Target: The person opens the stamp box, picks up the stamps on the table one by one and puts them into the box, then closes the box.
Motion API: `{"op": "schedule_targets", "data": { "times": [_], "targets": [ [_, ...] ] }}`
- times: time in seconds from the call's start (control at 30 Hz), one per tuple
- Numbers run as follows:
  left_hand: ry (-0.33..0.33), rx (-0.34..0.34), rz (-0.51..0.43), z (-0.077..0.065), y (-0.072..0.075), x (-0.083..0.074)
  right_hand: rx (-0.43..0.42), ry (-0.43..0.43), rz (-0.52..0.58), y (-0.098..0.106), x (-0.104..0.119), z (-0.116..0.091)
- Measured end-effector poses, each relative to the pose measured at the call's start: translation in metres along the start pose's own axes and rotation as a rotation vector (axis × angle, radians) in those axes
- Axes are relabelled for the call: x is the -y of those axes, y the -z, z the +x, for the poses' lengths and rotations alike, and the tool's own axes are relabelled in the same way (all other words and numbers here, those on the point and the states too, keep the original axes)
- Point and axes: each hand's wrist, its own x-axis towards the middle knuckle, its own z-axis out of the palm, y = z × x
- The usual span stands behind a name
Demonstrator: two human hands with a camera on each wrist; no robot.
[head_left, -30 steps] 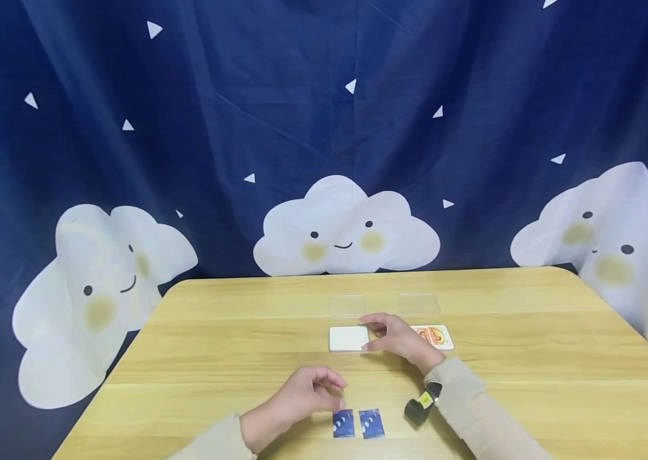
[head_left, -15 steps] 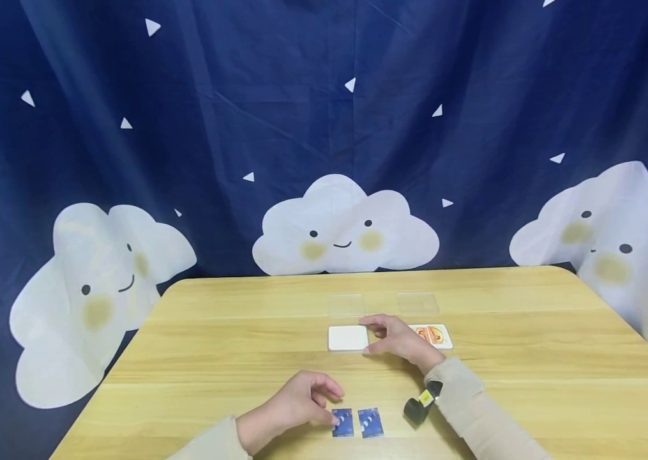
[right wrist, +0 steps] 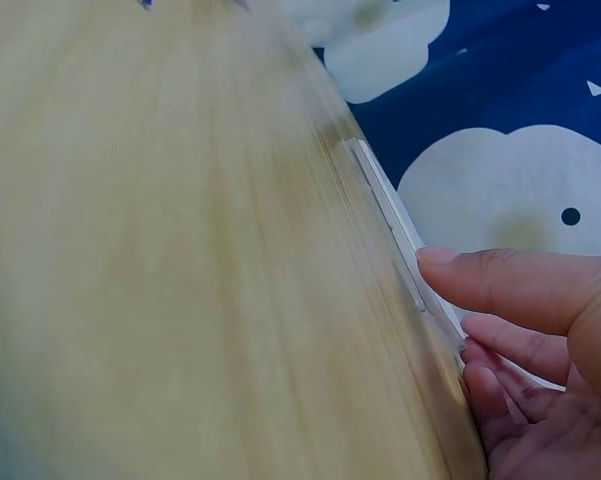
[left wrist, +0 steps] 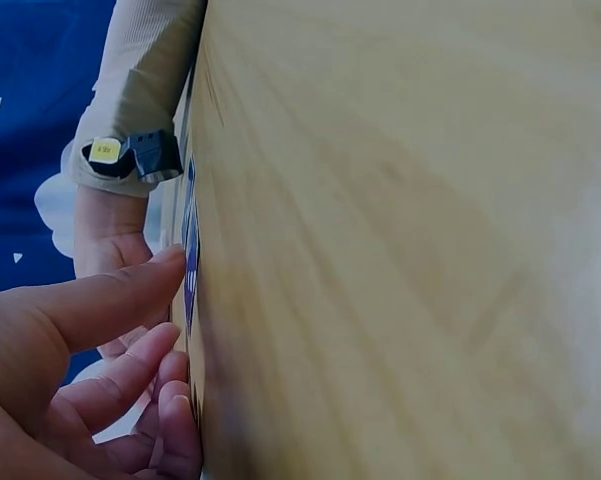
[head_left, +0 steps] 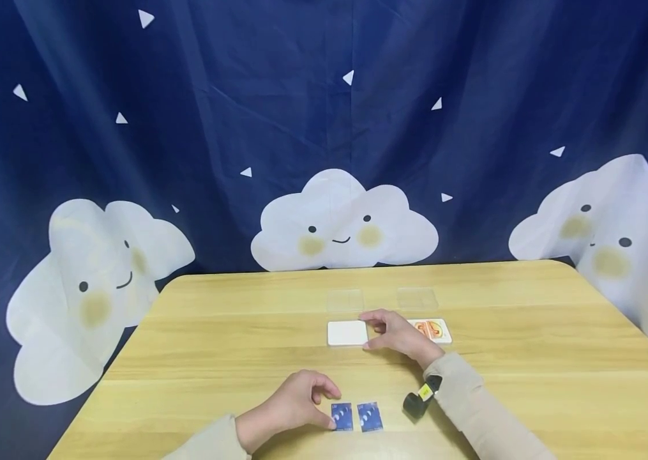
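Note:
In the head view, two small blue cards, a left card (head_left: pixel 342 416) and a right card (head_left: pixel 369 416), lie side by side near the front of the table. My left hand (head_left: pixel 297 402) is beside them, thumb tip at the left card's lower left edge, index finger raised off it. Farther back, my right hand (head_left: pixel 401 335) holds the right end of a white-topped card stack (head_left: pixel 347 333), thumb at the near corner and index finger at the far one. The right wrist view shows this thumb (right wrist: pixel 470 275) against the stack's edge, with a thin clear case under it.
Partly behind my right hand lies a second stack with an orange picture (head_left: pixel 433 330). Two clear lids, left (head_left: pixel 345 300) and right (head_left: pixel 417 298), lie flat at the back of the wooden table (head_left: pixel 214 351). A blue cloud-patterned curtain (head_left: pixel 278 96) hangs behind.
My left hand has lowered, bringing its thumb down to the left blue card's edge. My right hand stays at the white-topped stack. The head view has tilted slightly.

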Motion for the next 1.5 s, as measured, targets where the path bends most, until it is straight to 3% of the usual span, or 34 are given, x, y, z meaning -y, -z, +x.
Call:
{"op": "schedule_targets", "data": {
  "times": [0.23,0.5,0.73,0.87,1.07,1.3,1.5],
  "targets": [
    [-0.037,-0.005,0.052,0.0017,-0.0002,0.0010,-0.005,-0.017,-0.022,0.0003,0.0024,-0.0002],
    [-0.044,0.000,0.043,0.0027,0.0015,0.0024,-0.005,-0.018,-0.018,0.0004,0.0035,0.0002],
    [-0.039,-0.006,0.036,0.0022,0.0021,0.0025,0.001,0.051,-0.038,0.0001,0.0012,-0.0014],
    [-0.043,0.003,0.030,0.0020,0.0020,0.0031,-0.003,0.010,-0.011,-0.0013,-0.0005,-0.0002],
    [-0.038,0.017,0.011,0.0035,0.0022,0.0029,-0.015,-0.024,-0.022,-0.0027,-0.0024,0.0030],
    [-0.022,0.023,-0.035,0.0047,0.0036,0.0017,-0.014,0.000,-0.024,-0.0008,-0.0004,0.0004],
    [-0.029,0.072,-0.085,0.0073,0.0088,0.0042,-0.007,0.020,-0.047,-0.0004,-0.0032,0.0017]
  ]
}}
